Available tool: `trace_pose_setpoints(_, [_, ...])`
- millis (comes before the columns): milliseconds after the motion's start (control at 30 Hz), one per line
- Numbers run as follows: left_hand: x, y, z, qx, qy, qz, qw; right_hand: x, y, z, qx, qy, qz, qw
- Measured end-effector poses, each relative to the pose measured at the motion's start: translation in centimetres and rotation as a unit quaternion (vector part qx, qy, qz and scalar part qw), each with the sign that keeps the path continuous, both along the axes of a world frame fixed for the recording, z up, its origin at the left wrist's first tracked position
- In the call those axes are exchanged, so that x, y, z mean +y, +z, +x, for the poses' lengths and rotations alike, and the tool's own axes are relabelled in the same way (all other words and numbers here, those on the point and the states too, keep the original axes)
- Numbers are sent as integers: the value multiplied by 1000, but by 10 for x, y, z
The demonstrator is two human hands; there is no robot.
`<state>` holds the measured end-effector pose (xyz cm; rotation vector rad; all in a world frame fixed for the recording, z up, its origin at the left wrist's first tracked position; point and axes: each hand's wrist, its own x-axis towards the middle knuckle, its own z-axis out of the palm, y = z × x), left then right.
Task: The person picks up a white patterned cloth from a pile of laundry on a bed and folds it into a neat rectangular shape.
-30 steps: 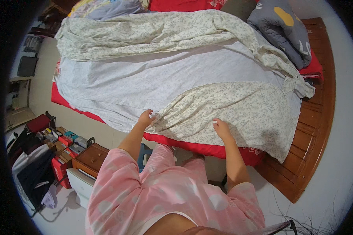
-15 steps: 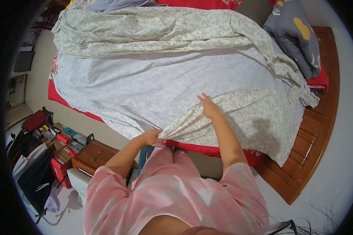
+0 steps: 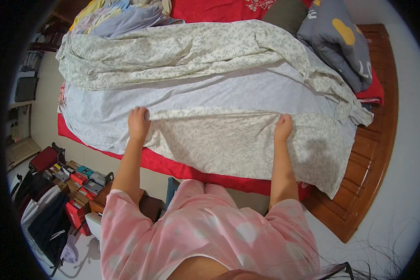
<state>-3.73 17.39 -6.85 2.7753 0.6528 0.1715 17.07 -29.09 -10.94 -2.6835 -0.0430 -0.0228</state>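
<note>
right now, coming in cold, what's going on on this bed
A person in pink is handling a patterned cloth: the left hand and right hand grip its far edge, which runs nearly straight between them. Beyond it lies a pale cloth, then a bunched stretch of the same print. A red sheet shows along the near side.

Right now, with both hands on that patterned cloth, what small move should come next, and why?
Perhaps the left hand and right hand should ease the edge of the patterned cloth slightly toward the farther patterned folds: that edge looks stretched between the hands, and white fabric lies uncovered beyond it.
</note>
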Motion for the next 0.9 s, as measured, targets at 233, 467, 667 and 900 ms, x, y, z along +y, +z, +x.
trace_pose_setpoints(233, [66, -36, 82, 226, 52, -95, 968, 47, -9, 82, 70, -71, 132, 986])
trace_pose_setpoints(467, [55, -99, 84, -15, 120, -158, 980, 78, -60, 91, 46, 101, 266, 957])
trace_pose_setpoints(667, [-77, -137, 20, 79, -15, -172, 982, 15, -46, 62, 44, 35, 186, 981])
trace_pose_setpoints(900, [-161, -179, -62, 406, -80, -299, 860, -98, -40, 76, -6, 16, -30, 999])
